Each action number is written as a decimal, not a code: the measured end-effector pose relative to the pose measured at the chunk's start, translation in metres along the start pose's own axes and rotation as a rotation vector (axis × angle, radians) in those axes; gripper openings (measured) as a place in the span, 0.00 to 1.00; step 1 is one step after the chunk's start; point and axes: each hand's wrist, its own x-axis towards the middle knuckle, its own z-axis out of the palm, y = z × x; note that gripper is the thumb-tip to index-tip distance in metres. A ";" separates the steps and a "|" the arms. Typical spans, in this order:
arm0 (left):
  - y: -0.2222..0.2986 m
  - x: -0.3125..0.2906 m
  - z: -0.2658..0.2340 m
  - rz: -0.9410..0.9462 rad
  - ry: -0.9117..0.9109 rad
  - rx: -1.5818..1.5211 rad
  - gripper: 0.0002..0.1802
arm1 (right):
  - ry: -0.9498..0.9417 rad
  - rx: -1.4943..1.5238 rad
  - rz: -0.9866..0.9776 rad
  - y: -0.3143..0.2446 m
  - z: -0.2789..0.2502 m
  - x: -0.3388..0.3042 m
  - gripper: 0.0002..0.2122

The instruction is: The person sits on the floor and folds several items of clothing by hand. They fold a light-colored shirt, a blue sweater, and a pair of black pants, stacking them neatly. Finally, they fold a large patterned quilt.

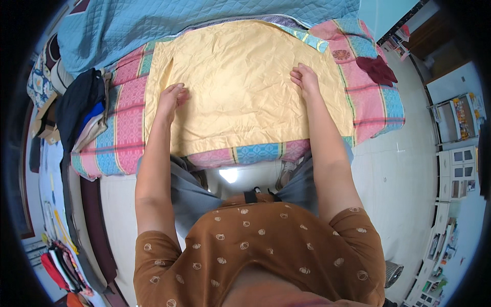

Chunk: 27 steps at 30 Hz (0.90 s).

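Observation:
A wrinkled gold-yellow cloth (230, 82), shiny like satin, lies spread over the bed in front of me. It looks like a large pillowcase, but I cannot tell for certain. My left hand (174, 100) is over the cloth's left part, its fingers loosely bent and apart, with nothing seen in them. Over the right part, my right hand (305, 79) has its fingers curled a little and apart, also holding nothing visible. Whether either hand touches the cloth is hard to tell.
Beneath the cloth is a pink and blue checked bed cover (128, 97). A blue quilt (123, 30) lies along the far side. Dark folded clothes (79, 105) are piled at the left, and a maroon cloth (377, 70) lies at the right. White cabinets (455, 171) stand farther right.

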 end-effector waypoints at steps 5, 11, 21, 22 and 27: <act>-0.007 0.079 -0.015 0.019 0.009 -0.018 0.19 | -0.011 0.351 0.106 -0.012 -0.003 0.074 0.21; 0.022 0.194 -0.054 0.123 0.313 0.060 0.29 | -0.059 0.644 0.243 -0.002 0.004 0.173 0.30; 0.035 0.318 -0.070 0.080 0.476 0.337 0.31 | 0.237 0.729 0.051 -0.018 0.015 0.254 0.22; 0.039 0.333 -0.078 0.053 0.484 0.518 0.30 | 0.242 0.696 0.006 -0.021 0.010 0.261 0.20; 0.039 0.366 -0.127 0.118 0.532 0.971 0.26 | 0.211 0.333 -0.056 -0.030 0.006 0.278 0.13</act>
